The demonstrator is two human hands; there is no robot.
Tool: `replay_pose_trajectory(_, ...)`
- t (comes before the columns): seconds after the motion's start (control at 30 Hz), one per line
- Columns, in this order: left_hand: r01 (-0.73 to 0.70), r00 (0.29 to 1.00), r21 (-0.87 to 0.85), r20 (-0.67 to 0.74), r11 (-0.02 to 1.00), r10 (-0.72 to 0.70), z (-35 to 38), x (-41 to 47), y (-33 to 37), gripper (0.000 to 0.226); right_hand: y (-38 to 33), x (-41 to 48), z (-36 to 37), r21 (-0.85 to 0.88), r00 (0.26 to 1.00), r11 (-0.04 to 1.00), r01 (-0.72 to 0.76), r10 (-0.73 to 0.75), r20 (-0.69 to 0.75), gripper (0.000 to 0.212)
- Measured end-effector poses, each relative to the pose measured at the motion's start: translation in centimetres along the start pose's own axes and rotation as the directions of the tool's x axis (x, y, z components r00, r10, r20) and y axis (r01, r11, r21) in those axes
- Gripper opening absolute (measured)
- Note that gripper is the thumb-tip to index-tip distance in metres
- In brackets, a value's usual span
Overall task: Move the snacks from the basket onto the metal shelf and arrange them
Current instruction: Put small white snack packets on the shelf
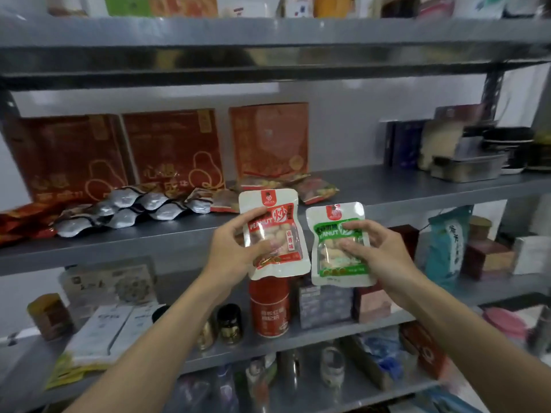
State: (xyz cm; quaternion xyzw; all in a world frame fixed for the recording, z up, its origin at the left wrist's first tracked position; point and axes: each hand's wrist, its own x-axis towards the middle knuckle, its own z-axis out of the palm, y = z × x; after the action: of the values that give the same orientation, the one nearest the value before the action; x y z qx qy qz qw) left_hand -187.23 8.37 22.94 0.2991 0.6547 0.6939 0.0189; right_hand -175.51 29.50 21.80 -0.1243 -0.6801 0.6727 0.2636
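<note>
My left hand (235, 248) grips a white peanut packet with a red label (278, 222), held upright in front of the grey metal shelf (387, 192). Beside it, my right hand (372, 248) holds a white peanut packet with a green label (337, 216), also upright. Both packets hover just below the shelf's front edge. On that shelf lie several silver foil snack packets (134, 210) in rows, red snack packets (18, 225) at the far left, and a few colourful packets (316, 189) behind my hands. No basket is in view.
Three red gift boxes (173, 150) stand against the wall at the shelf's back. Dark boxes and metal trays (468, 168) crowd its right end. The shelf below holds a red can (269, 308), jars and boxes. Bare shelf surface shows between the colourful packets and the trays.
</note>
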Motion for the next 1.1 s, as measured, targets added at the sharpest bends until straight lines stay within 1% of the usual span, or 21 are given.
replay_pose_trajectory(0.2, -0.093, 0.991, 0.061, 0.105, 0.994, 0.086, 9.3, 7.7, -0.2, 0.057, -1.4, 5.3, -7.3, 0.060, 0.994, 0.998, 0.019, -0.012, -0.113, 0.026)
replay_pose_trajectory(0.37, -0.151, 0.975, 0.103, 0.178, 0.983, 0.131, 15.2, 15.1, -0.5, 0.061, -2.6, 11.6, -13.2, 0.025, 0.983, 0.997, 0.076, -0.071, -0.169, 0.030)
replay_pose_trajectory(0.43, -0.177, 0.970, 0.170, 0.195, 0.969, 0.143, 16.9, 18.0, -1.1, 0.061, -2.7, 14.2, -15.2, 0.017, 0.983, 0.997, 0.070, -0.066, -0.173, 0.031)
replay_pose_trajectory(0.6, -0.152, 0.974, 0.305, 0.206, 0.940, 0.091, 18.7, 21.8, -2.6, 0.064, -1.9, 20.0, -18.0, 0.033, 0.991, 0.999, 0.013, -0.008, -0.137, 0.031)
replay_pose_trajectory(0.7, -0.165, 0.973, 0.408, 0.218, 0.898, 0.080, 18.7, 22.8, -3.6, 0.066, -0.9, 23.2, -17.8, 0.012, 0.997, 1.000, -0.011, 0.012, -0.083, 0.032)
replay_pose_trajectory(0.8, -0.136, 0.981, 0.486, 0.186, 0.863, 0.049, 18.6, 23.1, -4.3, 0.067, -0.2, 25.5, -17.0, -0.020, 0.999, 0.999, -0.041, 0.040, -0.009, 0.032)
replay_pose_trajectory(0.87, -0.118, 0.985, 0.583, 0.171, 0.804, 0.020, 18.6, 23.2, -4.5, 0.067, 0.3, 26.9, -16.6, -0.072, 0.999, 0.997, -0.032, 0.034, 0.029, 0.030)
replay_pose_trajectory(0.93, -0.099, 0.989, 0.677, 0.150, 0.729, -0.005, 18.8, 22.9, -4.5, 0.064, 0.7, 28.1, -16.5, -0.181, 0.998, 0.983, -0.007, 0.018, 0.056, 0.025)
replay_pose_trajectory(1.03, -0.077, 0.995, 0.827, 0.100, 0.557, -0.011, 19.2, 22.5, -4.4, 0.060, 1.3, 29.2, -16.6, -0.300, 0.995, 0.954, 0.016, 0.015, 0.101, 0.019)
replay_pose_trajectory(1.1, -0.074, 0.996, 0.887, 0.089, 0.456, -0.013, 19.5, 22.5, -4.4, 0.061, 1.7, 29.6, -16.8, -0.332, 0.993, 0.943, 0.033, 0.006, 0.117, 0.018)
